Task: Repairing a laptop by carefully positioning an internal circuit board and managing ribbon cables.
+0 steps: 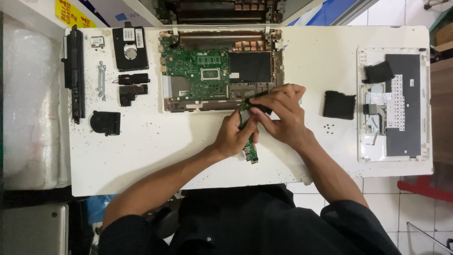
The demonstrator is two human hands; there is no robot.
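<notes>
Both hands pinch a small green circuit board at table centre, just below the opened laptop base.

Left hand (236, 134) closed on narrow green board (248, 141); right hand (281, 113) clamped on its upper end, fingers over a black part. Laptop base (219, 71) at 12 o'clock, touching the fingers. Black foam pad (339, 105) at 3 o'clock, keyboard panel (394, 104) beyond. Fan (105, 123), speakers (133, 87), long battery (74, 73) at 9 to 10 o'clock, well apart on white table (141, 160).

Green circuit strip (249, 141) showing between the hands, green motherboard (196, 71) gleaming above the left hand (236, 134), black foam pad (339, 105) lying right of the right hand (281, 113), speckled white desk (151, 141) spreading beneath
</notes>
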